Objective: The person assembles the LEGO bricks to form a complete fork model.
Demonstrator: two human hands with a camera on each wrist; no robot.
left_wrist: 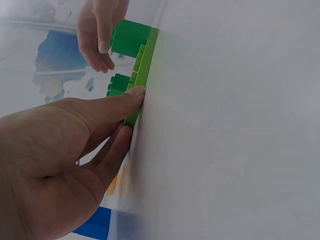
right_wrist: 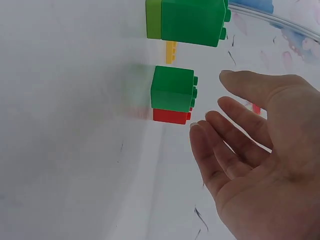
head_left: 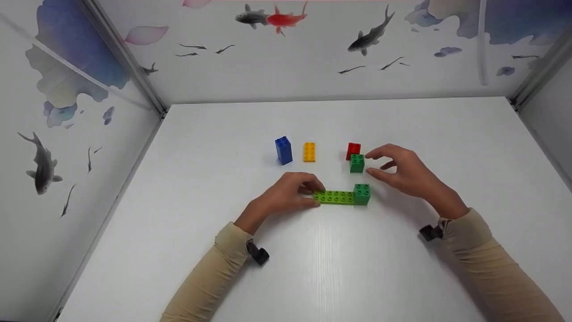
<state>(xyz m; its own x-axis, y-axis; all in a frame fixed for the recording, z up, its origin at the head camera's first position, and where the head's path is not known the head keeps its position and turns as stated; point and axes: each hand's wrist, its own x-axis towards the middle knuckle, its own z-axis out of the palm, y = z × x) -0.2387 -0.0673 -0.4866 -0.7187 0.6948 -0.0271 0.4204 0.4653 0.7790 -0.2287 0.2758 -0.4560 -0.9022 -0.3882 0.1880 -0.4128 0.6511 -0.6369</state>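
My left hand (head_left: 292, 192) pinches the left end of a flat light-green building plate (head_left: 334, 197) that lies on the table. A dark-green block (head_left: 362, 194) is mounted on the plate's right end. In the left wrist view the thumb and fingers (left_wrist: 112, 150) grip the plate's near edges. My right hand (head_left: 400, 172) hovers with thumb and fingers apart, just right of a second green block (head_left: 357, 163). Nothing is between those fingers. In the right wrist view that loose green block (right_wrist: 172, 89) stands in front of a red block (right_wrist: 170, 116).
Behind my left hand stand a tall blue block (head_left: 283, 150) and a flat yellow brick (head_left: 309, 152). The red block (head_left: 353, 149) is behind the loose green one. White panels printed with fish (head_left: 371, 38) border the white table (head_left: 214, 134) at the back and left.
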